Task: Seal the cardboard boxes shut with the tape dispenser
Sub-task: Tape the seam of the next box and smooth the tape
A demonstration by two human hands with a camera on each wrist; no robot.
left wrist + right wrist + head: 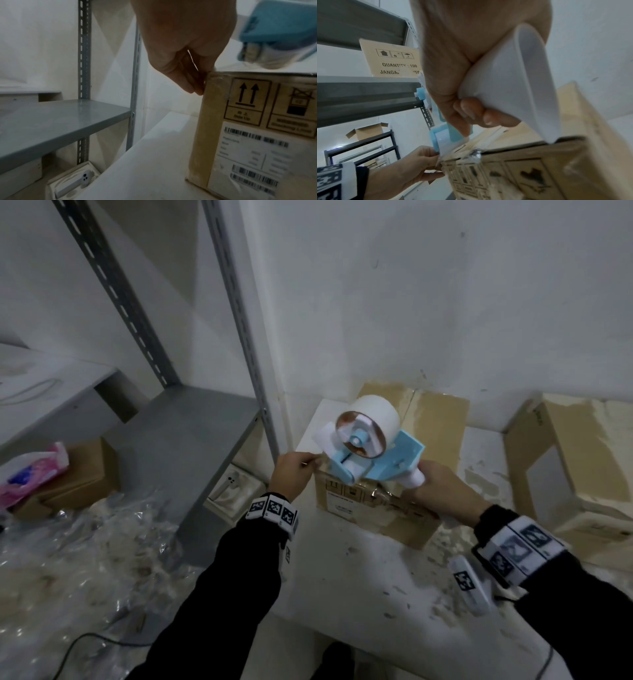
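**While both hands work the box edge**

As we look down past our dark sleeves, our right hand [445, 487] has its fingers [476, 115] wrapped around the white handle of the dispenser [371, 453], tilted over the near box [376, 508]. Our left hand [294, 474] pinches the tape end [444, 151] at the box's upper left corner, fingers [192, 86] narrow against the cardboard. That box stands on the white tabletop [359, 577]. Another box [435, 412] lies behind it by the wall, a third [579, 460] off to the right. Grey shelving [191, 433] stands left.
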